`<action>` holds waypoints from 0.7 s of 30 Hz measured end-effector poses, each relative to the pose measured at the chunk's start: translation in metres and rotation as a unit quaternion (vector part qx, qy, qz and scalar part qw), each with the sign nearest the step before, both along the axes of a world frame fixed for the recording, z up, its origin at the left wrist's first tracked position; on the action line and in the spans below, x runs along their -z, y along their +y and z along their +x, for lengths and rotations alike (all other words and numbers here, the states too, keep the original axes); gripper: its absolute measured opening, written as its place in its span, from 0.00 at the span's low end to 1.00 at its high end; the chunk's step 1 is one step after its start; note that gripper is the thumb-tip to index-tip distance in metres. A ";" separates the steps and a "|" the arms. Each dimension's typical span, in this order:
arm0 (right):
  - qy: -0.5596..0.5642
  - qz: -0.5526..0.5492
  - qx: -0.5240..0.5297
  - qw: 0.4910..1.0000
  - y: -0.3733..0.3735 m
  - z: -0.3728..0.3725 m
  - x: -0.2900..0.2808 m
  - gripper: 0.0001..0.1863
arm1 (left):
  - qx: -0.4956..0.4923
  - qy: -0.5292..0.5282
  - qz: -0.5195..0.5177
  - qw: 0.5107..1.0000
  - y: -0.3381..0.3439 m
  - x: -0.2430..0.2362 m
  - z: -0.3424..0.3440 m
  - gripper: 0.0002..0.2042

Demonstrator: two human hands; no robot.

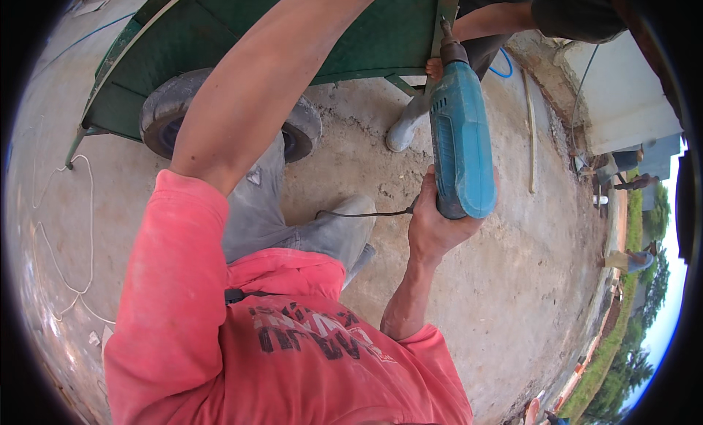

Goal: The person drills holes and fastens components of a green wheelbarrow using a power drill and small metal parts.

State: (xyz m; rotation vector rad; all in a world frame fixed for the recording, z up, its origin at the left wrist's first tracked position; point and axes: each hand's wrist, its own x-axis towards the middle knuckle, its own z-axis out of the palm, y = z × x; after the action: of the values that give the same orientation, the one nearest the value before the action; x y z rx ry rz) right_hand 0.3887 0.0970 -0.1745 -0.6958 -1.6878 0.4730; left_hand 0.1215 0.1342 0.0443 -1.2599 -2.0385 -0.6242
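My right hand [439,231] is wrapped round the handle end of a blue-green power drill [465,132]. The drill points away from me, its chuck and bit at the upright metal edge strip [441,40] of a green metal cart [366,47]. Whether the bit touches the strip I cannot tell. A black cord [366,215] runs from the drill by my hand toward my leg. My left forearm [263,80] reaches up across the cart, and the left hand lies beyond the upper edge. Another person's fingers [434,68] hold the strip beside the chuck.
Under the cart is a dark rubber wheel [172,110]. The other person's light boot [401,134] stands on the dusty concrete floor [469,300]. A white cord [91,234] lies at left, a thin wooden strip [530,132] at right. More people [637,260] are far right.
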 end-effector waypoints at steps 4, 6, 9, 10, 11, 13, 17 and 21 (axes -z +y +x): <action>0.012 -0.009 -0.020 1.000 -0.002 0.004 0.005 0.43 | 0.000 -0.008 0.007 1.000 0.002 0.000 -0.004 0.17; 0.014 -0.008 -0.022 1.000 -0.003 0.003 0.004 0.43 | -0.001 -0.001 0.000 1.000 0.001 -0.002 -0.002 0.17; 0.001 -0.001 -0.018 1.000 -0.002 0.003 0.003 0.43 | -0.006 0.000 -0.012 1.000 -0.001 -0.005 -0.001 0.17; -0.006 0.000 -0.019 1.000 -0.002 0.004 0.000 0.43 | -0.008 -0.001 -0.016 1.000 -0.001 -0.006 -0.001 0.17; -0.013 0.001 -0.020 1.000 -0.002 0.005 -0.001 0.43 | -0.010 -0.003 -0.016 1.000 -0.001 -0.007 -0.002 0.17; 0.002 -0.020 -0.030 0.999 -0.003 0.006 0.002 0.43 | -0.013 -0.008 -0.017 1.000 -0.001 -0.007 -0.003 0.17; -0.034 0.031 -0.010 0.999 0.004 0.002 0.004 0.43 | -0.015 -0.004 -0.022 1.000 -0.003 -0.006 -0.001 0.18; 0.027 0.009 -0.023 0.999 0.005 -0.002 0.014 0.43 | -0.020 0.003 -0.022 1.000 -0.002 -0.003 -0.001 0.17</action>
State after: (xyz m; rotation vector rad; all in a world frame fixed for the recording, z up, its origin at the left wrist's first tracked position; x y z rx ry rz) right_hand 0.3864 0.1019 -0.1889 -0.6263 -1.6576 0.5037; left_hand 0.1209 0.1324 0.0477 -1.2420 -2.0768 -0.5588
